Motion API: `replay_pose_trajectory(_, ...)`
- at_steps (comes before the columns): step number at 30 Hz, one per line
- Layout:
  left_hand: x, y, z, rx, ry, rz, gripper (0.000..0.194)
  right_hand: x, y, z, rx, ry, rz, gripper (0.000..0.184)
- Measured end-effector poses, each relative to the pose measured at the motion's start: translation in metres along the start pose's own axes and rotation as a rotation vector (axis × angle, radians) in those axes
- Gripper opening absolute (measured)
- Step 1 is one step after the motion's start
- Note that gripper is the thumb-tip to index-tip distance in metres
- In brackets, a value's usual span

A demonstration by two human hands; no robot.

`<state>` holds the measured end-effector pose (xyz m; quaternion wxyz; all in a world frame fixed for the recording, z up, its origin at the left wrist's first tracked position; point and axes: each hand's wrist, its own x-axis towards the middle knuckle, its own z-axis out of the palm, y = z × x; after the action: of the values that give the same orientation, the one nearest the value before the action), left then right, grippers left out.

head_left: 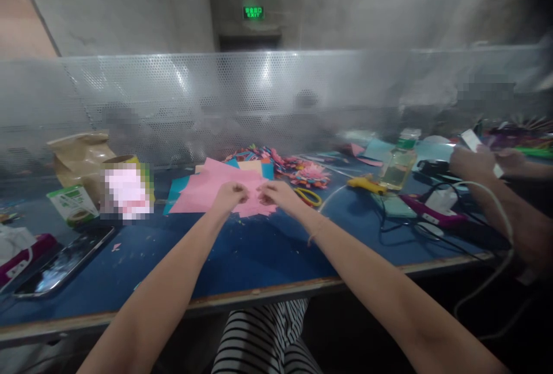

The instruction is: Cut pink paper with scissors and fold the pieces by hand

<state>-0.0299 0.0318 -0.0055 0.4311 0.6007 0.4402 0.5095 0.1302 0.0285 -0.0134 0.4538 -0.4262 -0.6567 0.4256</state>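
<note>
Hands at pink paper; phone at left.

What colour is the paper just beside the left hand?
The paper is pink, clearest in the head view.

Plain pink paper sheets, straight-edged with pointed corners, lying overlapped at uneven angles on the blue tabletop, seen from where I stand. Small, angular pink paper pieces, clustered in a ragged, overlapping patch along the sheets' near right side; too blurred to count.
</note>
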Motion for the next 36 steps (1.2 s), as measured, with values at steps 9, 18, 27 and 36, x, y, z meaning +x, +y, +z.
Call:
replay_pose_trajectory(9,0.026,-0.02,-0.051,0.441,0.363,0.072,0.006,0.012,0.028,-0.012,-0.925,-0.06,-0.379,0.017)
replay_pose_trajectory(18,0.022,-0.033,-0.06,0.942,0.275,-0.113,0.01,0.019,0.042,-0.019,-1.006,0.062,-0.118,0.024)
replay_pose_trajectory(27,0.026,-0.03,-0.051,0.934,0.373,0.005,0.02,0.022,0.044,-0.025,-0.901,0.16,-0.083,0.024)
replay_pose_trajectory(36,0.0,-0.031,0.002,0.886,-0.244,0.456,0.019,0.025,0.033,-0.035,-0.785,0.304,-0.281,0.022)
